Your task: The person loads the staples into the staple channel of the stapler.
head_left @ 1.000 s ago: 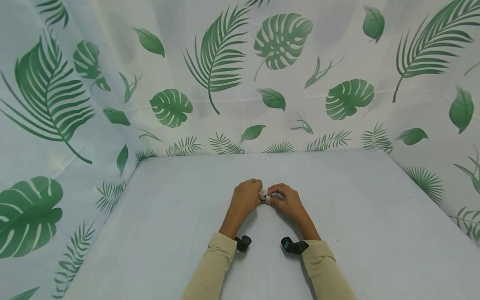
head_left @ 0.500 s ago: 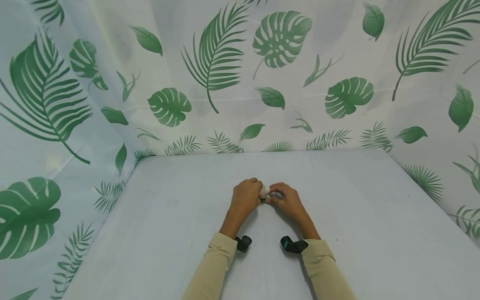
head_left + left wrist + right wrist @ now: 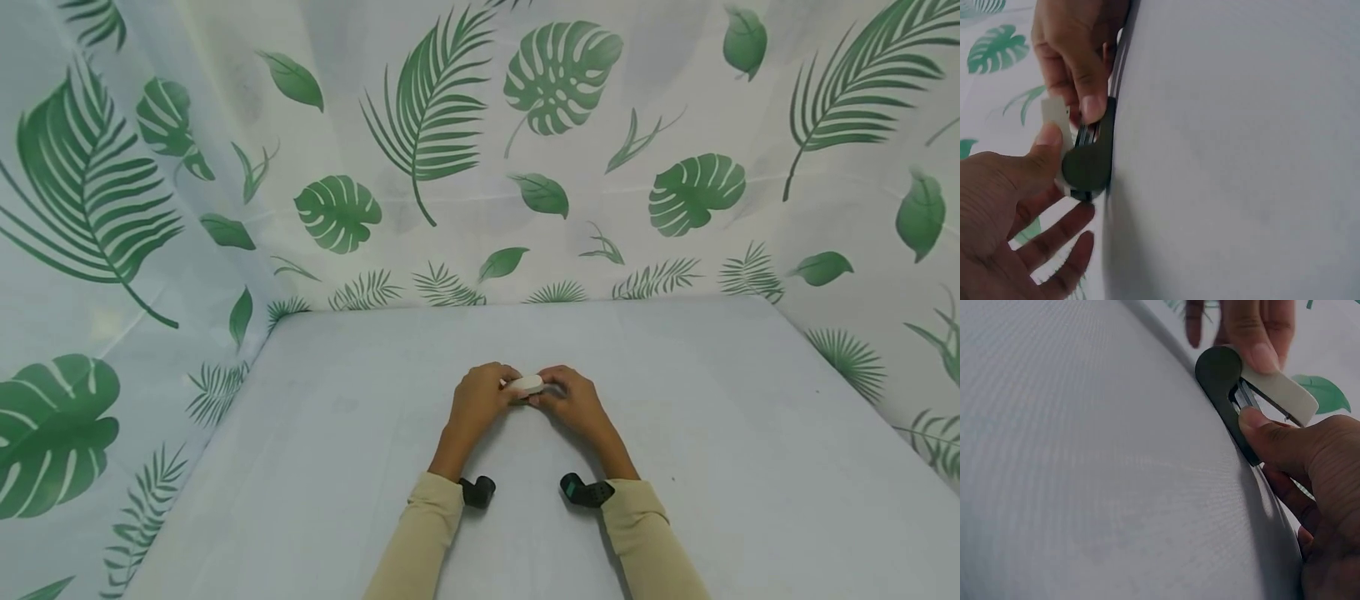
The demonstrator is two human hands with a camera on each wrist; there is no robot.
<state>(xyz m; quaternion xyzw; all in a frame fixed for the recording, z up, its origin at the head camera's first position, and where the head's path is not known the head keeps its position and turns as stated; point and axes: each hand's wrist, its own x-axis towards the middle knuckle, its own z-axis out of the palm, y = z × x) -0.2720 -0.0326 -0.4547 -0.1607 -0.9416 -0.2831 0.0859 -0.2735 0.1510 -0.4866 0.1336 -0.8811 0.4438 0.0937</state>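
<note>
A small stapler (image 3: 1215, 369) with a dark green base and a white top arm is held low over the white table, both hands on it. My left hand (image 3: 477, 402) pinches the white arm (image 3: 1055, 112) between thumb and fingers, its other fingers loose in the left wrist view. From the other side my right hand (image 3: 573, 402) grips the base, its thumb on the metal staple channel (image 3: 1246, 395). The arm stands apart from the base at its front end, as the right wrist view shows. Whether staples sit in the channel cannot be made out.
The white table (image 3: 360, 450) spreads around both hands. White cloth walls with green leaf prints (image 3: 558, 79) rise at the back and sides. A black wrist camera (image 3: 478, 492) sits on the left wrist, another camera (image 3: 587, 490) on the right.
The stapler's white arm has come into view and now lies over the metal part seen earlier. My left hand has shifted slightly left and turned. The right hand stays almost in place.
</note>
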